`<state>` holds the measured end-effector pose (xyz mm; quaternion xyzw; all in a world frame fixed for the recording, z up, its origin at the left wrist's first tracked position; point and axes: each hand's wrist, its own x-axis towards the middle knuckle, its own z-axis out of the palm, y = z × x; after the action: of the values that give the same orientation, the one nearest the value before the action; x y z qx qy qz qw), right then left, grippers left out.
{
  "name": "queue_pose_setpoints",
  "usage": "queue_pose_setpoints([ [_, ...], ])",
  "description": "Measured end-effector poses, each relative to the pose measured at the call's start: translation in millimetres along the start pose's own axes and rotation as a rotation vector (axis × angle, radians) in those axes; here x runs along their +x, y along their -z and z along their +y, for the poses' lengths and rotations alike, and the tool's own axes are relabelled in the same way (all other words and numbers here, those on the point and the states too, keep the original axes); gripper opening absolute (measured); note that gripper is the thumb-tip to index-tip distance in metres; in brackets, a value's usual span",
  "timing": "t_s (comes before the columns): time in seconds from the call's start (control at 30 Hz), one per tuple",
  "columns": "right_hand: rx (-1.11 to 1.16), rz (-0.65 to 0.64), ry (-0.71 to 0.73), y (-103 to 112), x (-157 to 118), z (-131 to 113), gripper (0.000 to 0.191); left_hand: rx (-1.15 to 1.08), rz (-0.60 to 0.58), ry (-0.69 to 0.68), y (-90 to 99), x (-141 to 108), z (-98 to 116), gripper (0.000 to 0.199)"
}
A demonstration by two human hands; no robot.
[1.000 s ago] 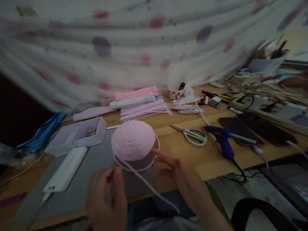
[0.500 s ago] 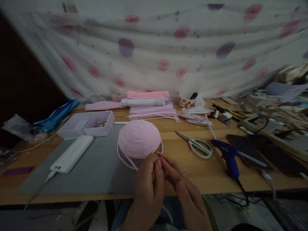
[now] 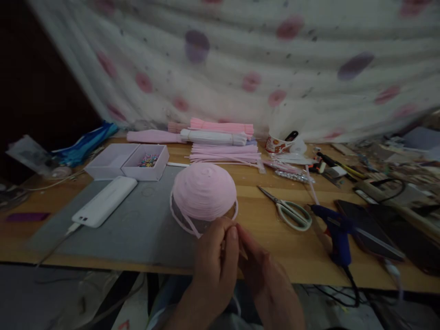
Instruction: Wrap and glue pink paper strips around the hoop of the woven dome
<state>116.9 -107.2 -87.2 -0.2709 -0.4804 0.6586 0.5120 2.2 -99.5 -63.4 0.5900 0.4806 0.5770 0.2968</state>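
A pink dome (image 3: 205,192) of coiled fuzzy pipe cleaner rests on the desk, with a loose loop hanging around its lower edge. One pink pipe cleaner strand (image 3: 192,226) runs from the dome into my left hand (image 3: 215,270), whose thumb and fingers are closed on it. Close against it, my right hand (image 3: 270,279) has its fingertips pinched together at the left thumb tip. What the right fingers grip is hidden between the hands. A pale strand end (image 3: 237,305) hangs below them, over my lap.
Scissors (image 3: 287,208) and a blue glue gun (image 3: 335,231) lie to the right, beside dark phones (image 3: 366,224). Bundles of pipe cleaners (image 3: 223,151) lie at the back. On the left are a white power bank (image 3: 105,201) and a box of beads (image 3: 146,167) by a grey mat (image 3: 137,243).
The camera view has tilted down and turned slightly left. Both hands stay together in front of the dome; the right hand's fingers have shifted slightly, with a gap now showing beneath the fingertips.
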Motion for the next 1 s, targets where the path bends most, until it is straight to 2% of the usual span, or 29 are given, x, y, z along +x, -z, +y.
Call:
queue_pose_setpoints([
  [0.1, 0.148, -0.038, -0.051, -1.4, 2.1, -0.6, 0.049, -0.037, 0.021, -0.011, 1.7, -0.5, -2.4, 0.019],
  [0.17, 0.155, -0.014, -0.046, -0.3, 3.5, -2.5, 0.045, -0.016, 0.087, -0.046, 7.6, -1.1, -3.8, 0.023],
  [0.27, 0.063, 0.151, -0.021, 6.1, 5.0, -6.3, 0.035, 0.060, 0.199, -0.070, 28.0, 0.2, -6.1, 0.027],
  [0.37, -0.177, 0.300, 0.042, 11.5, 5.7, -9.6, 0.014, 0.155, 0.378, -0.041, 61.0, 5.8, -11.8, 0.030],
  [0.4, -0.282, 0.328, 0.068, 10.9, 5.5, -10.4, 0.010, 0.206, 0.443, -0.002, 73.6, 8.4, -15.3, 0.034],
  [0.5, -0.564, 0.350, 0.123, 0.5, 3.2, -10.7, 0.025, 0.486, 0.585, 0.215, 111.4, 15.9, -30.2, 0.043],
  [0.57, -0.599, 0.308, 0.102, -9.0, 1.4, -8.9, 0.030, 0.691, 0.579, 0.352, 131.0, 18.9, -40.4, 0.044],
  [0.63, -0.490, 0.289, 0.031, -15.1, 1.6, -6.3, 0.033, 0.792, 0.569, 0.339, 140.9, 18.6, -45.8, 0.027],
  [0.7, -0.367, 0.315, -0.053, -15.5, 5.0, -3.9, 0.034, 0.750, 0.566, 0.223, 138.0, 14.9, -42.8, 0.021],
  [0.77, -0.282, 0.326, -0.095, -12.2, 11.1, -3.3, 0.031, 0.619, 0.512, 0.096, 122.5, 9.2, -31.4, 0.020],
  [0.87, -0.111, 0.293, -0.145, -7.9, 19.7, -7.0, 0.023, 0.452, 0.222, -0.136, 86.1, 2.9, -8.1, 0.012],
  [0.9, -0.040, 0.282, -0.167, -7.7, 21.0, -9.2, 0.023, 0.403, 0.171, -0.200, 73.8, 2.2, -1.7, 0.013],
  [1.0, 0.097, 0.236, -0.211, -10.7, 19.0, -15.7, 0.025, 0.244, 0.144, -0.212, 45.3, 3.8, 8.5, 0.013],
])
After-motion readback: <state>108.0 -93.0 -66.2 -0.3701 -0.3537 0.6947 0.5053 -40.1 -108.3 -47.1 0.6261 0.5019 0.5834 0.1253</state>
